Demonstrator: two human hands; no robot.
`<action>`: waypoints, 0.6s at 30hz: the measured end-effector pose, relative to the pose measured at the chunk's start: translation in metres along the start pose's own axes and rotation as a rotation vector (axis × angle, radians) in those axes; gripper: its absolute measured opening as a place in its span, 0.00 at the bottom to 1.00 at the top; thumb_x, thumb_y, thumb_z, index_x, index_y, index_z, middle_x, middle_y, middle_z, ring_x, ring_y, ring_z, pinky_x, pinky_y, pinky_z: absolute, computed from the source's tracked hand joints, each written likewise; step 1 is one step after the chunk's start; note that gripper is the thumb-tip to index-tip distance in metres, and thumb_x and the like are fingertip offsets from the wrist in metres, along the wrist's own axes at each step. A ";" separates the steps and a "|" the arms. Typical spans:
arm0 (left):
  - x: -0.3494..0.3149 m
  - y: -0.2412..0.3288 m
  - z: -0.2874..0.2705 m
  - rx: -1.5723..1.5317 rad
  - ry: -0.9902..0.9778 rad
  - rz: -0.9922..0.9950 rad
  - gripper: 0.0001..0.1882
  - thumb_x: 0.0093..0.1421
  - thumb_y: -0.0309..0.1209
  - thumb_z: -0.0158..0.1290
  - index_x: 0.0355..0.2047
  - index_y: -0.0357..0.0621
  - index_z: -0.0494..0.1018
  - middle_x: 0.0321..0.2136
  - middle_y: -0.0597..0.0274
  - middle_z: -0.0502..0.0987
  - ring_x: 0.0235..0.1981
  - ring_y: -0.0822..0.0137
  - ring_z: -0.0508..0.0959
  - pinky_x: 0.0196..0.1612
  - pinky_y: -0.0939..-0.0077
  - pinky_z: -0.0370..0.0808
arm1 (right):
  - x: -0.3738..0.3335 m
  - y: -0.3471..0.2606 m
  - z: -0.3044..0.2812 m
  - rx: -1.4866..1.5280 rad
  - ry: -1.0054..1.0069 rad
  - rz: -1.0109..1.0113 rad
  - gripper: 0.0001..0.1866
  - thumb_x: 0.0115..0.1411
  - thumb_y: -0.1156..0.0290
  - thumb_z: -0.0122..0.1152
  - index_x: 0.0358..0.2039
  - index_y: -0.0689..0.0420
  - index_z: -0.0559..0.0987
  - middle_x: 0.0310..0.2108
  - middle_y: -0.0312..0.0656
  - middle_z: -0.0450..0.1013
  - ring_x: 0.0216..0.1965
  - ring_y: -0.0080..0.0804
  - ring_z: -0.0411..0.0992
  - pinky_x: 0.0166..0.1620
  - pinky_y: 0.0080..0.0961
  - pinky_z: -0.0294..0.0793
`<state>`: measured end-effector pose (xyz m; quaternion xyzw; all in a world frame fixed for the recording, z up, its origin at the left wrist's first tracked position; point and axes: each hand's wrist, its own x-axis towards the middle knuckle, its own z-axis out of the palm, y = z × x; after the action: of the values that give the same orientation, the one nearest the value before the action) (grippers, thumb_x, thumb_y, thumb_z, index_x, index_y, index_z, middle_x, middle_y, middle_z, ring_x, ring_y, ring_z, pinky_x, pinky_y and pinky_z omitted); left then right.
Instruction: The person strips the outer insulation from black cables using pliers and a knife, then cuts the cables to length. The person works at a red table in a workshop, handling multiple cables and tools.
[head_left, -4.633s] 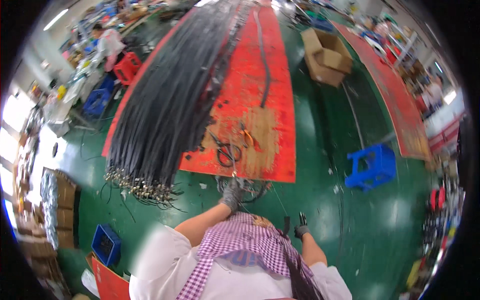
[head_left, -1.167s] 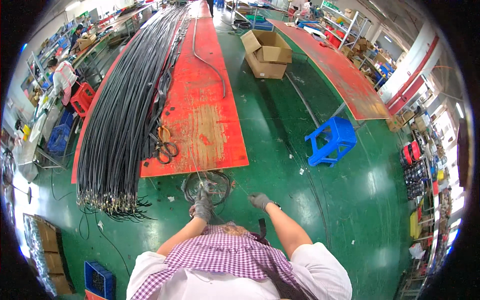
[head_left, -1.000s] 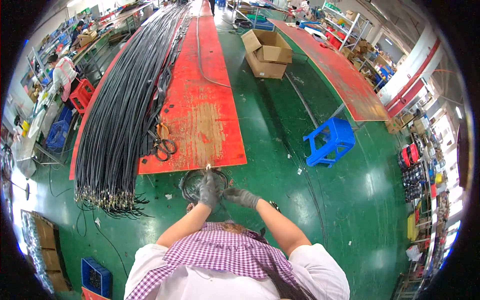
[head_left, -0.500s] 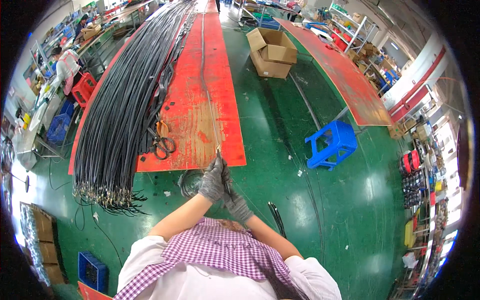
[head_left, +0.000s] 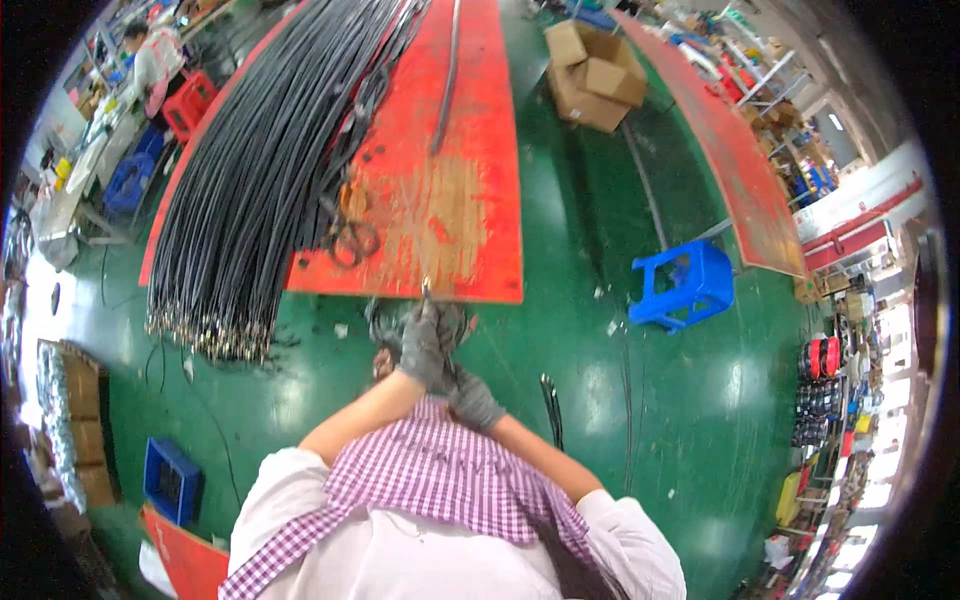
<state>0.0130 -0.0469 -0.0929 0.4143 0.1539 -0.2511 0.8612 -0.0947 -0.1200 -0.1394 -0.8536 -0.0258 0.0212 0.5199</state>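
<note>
Both my hands wear grey gloves and meet in front of the table's near edge. My left hand (head_left: 424, 345) is closed, and a small brass-coloured metal tip (head_left: 426, 286) pokes up from its fingers, seemingly a cable end. Lower and to the right, my right hand (head_left: 474, 401) is closed against the left one; what its fingers grip is hidden. On the red table (head_left: 490, 270) beyond lies a dark cable (head_left: 447, 90) running lengthwise. A thick bundle of black cables (head_left: 240, 200) with metal ends fills the table's left side. Black-handled scissors (head_left: 354, 243) lie beside the bundle.
A blue plastic stool (head_left: 690, 285) stands on the green floor to the right. Behind it are an open cardboard box (head_left: 600, 85) and a second red table (head_left: 720, 170). A blue crate (head_left: 172, 480) sits at lower left. Coiled cable lies under the table's near edge.
My view has tilted down and shifted. The thin line that ran from my hands up the table no longer shows, and the dark cable's near end now lies apart from my hands.
</note>
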 end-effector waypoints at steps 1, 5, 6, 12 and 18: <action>0.001 -0.001 -0.009 -0.023 -0.003 -0.026 0.11 0.57 0.41 0.40 0.23 0.51 0.63 0.11 0.74 0.58 0.09 0.80 0.55 0.11 0.87 0.52 | 0.004 0.001 0.000 0.021 0.032 -0.202 0.19 0.50 0.68 0.47 0.44 0.59 0.65 0.40 0.52 0.65 0.42 0.43 0.64 0.43 0.28 0.63; 0.009 0.007 -0.033 -0.097 0.061 -0.082 0.11 0.57 0.42 0.39 0.22 0.51 0.61 0.10 0.75 0.56 0.09 0.80 0.54 0.11 0.87 0.50 | 0.023 0.008 0.004 0.057 -0.128 0.219 0.17 0.50 0.64 0.51 0.38 0.60 0.68 0.33 0.47 0.69 0.35 0.37 0.67 0.38 0.27 0.66; 0.012 0.010 -0.037 -0.109 0.104 -0.094 0.11 0.57 0.42 0.39 0.22 0.51 0.61 0.10 0.75 0.56 0.09 0.80 0.53 0.11 0.86 0.50 | 0.026 0.025 0.008 0.039 -0.128 0.178 0.17 0.50 0.63 0.52 0.37 0.60 0.69 0.32 0.46 0.70 0.33 0.34 0.68 0.37 0.27 0.66; 0.042 0.033 -0.078 -0.128 0.182 -0.057 0.11 0.58 0.40 0.37 0.22 0.51 0.60 0.11 0.74 0.56 0.09 0.79 0.52 0.11 0.86 0.50 | 0.069 0.081 -0.016 0.090 -0.060 0.391 0.18 0.50 0.61 0.50 0.38 0.60 0.69 0.34 0.48 0.69 0.35 0.38 0.69 0.37 0.27 0.66; 0.079 0.047 -0.110 -0.082 0.219 -0.069 0.11 0.57 0.41 0.38 0.23 0.51 0.61 0.11 0.74 0.57 0.10 0.80 0.54 0.11 0.86 0.51 | 0.239 0.114 -0.039 -0.264 0.046 0.403 0.19 0.50 0.54 0.46 0.27 0.59 0.74 0.24 0.51 0.70 0.30 0.43 0.69 0.33 0.32 0.67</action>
<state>0.0983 0.0408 -0.1670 0.3980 0.2713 -0.2272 0.8464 0.1483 -0.1910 -0.2253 -0.9023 0.1544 0.1017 0.3895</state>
